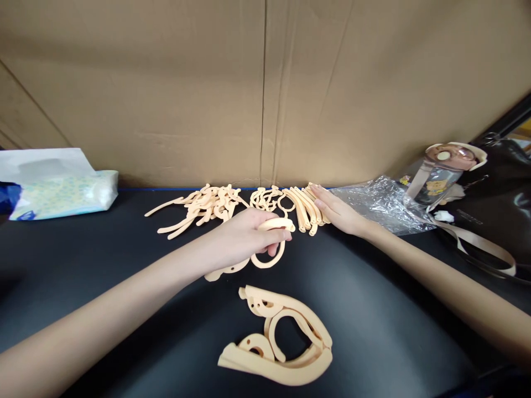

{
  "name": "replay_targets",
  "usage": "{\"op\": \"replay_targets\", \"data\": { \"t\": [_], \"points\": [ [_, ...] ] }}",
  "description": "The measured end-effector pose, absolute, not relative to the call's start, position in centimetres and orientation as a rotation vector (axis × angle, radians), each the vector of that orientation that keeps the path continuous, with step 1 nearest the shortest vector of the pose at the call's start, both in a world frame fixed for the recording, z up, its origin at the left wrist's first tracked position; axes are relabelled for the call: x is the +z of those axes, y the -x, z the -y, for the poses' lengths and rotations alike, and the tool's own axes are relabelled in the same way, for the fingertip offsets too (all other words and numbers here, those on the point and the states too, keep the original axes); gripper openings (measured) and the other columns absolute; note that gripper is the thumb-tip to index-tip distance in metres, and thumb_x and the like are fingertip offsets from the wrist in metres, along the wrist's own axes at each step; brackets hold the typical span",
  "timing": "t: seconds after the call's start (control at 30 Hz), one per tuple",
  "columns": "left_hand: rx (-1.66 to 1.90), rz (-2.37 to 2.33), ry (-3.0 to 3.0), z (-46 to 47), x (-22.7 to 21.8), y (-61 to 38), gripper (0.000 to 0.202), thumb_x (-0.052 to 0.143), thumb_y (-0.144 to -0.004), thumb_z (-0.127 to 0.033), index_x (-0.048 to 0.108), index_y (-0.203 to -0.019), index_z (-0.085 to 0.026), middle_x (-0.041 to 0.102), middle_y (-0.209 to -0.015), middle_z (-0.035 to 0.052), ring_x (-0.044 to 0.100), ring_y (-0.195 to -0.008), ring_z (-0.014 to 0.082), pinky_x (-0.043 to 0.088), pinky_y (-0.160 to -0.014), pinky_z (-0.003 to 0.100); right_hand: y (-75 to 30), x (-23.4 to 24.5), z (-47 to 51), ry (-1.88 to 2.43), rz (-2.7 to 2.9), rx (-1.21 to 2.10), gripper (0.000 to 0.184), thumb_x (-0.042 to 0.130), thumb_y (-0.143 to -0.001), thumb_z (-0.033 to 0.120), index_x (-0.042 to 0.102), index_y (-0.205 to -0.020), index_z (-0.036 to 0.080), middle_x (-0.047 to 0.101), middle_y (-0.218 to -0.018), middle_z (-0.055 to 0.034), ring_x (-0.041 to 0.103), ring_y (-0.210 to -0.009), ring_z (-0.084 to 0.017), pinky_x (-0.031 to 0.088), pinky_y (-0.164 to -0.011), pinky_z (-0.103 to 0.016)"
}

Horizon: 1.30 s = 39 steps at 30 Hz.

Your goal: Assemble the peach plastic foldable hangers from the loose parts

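Hands (249,235) at peach curved pieces (305,209)

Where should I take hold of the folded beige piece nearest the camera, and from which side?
Probably the rounded right end of the folded beige piece, coming from the right: its two long arms converge there, whereas their left tips spread apart and offer no single edge.

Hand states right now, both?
Left hand: closed, holding a curved peach piece.
Right hand: open, fingers extended, against the bunched curved strips.
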State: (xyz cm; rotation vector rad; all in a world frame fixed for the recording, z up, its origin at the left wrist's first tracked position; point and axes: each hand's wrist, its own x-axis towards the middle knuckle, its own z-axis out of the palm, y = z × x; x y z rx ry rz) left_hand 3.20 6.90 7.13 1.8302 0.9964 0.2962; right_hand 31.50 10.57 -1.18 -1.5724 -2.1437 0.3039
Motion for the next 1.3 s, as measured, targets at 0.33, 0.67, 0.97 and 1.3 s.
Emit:
{"op": "replay_targets", "data": {
  "t": [0.33,0.67,0.97,1.3],
  "points": [
    [0.71,-1.042,-1.407,-7.2,6.3,-3.9,0.019,0.049,-0.084,-0.033,0.054,-0.074,-0.017,0.059,-0.079,0.0009,0.052,-0.066,0.0113,0.037,-0.054,0.022,-25.5,6.2,-6.1,1.279,1.877,0.525,0.037,0.047,-0.095,0.05,0.067,-0.103,0.021,0.07,-0.106,-0.0053,0.064,-0.099,-0.018,0.048,-0.088,-0.032],
    [0.745,-0.988,-1.448,-7.5,7.1,-3.3,0.022,0.055,-0.088,-0.039,0.059,-0.086,-0.017,0.059,-0.082,0.0,0.062,-0.075,0.0143,0.054,-0.06,0.024,-22.4,6.2,-6.8,1.141,1.702,1.009,0.033,0.064,-0.083,0.046,0.06,-0.07,0.016,0.058,-0.066,0.0021,0.051,-0.06,-0.009,0.042,-0.059,-0.023],
    [0.937,-0.932,-1.517,-7.6,6.5,-3.7,0.023,0.049,-0.091,-0.024,0.053,-0.113,-0.018,0.058,-0.087,0.001,0.06,-0.071,0.0122,0.056,-0.057,0.023,-21.5,7.1,-6.6,1.002,1.628,1.136,0.046,0.042,-0.092,0.056,0.062,-0.076,0.018,0.062,-0.078,-0.0025,0.058,-0.072,-0.014,0.049,-0.068,-0.028],
    [0.938,-0.785,-1.353,-7.3,7.0,-3.6,0.017,0.063,-0.086,-0.028,0.055,-0.095,-0.016,0.067,-0.084,0.002,0.064,-0.077,0.0133,0.052,-0.076,0.026,-20.5,7.1,-7.1,0.874,1.78,0.905,0.028,0.065,-0.085,0.045,0.062,-0.097,0.019,0.062,-0.099,-0.0028,0.061,-0.088,-0.014,0.05,-0.077,-0.027]
  ]
}}
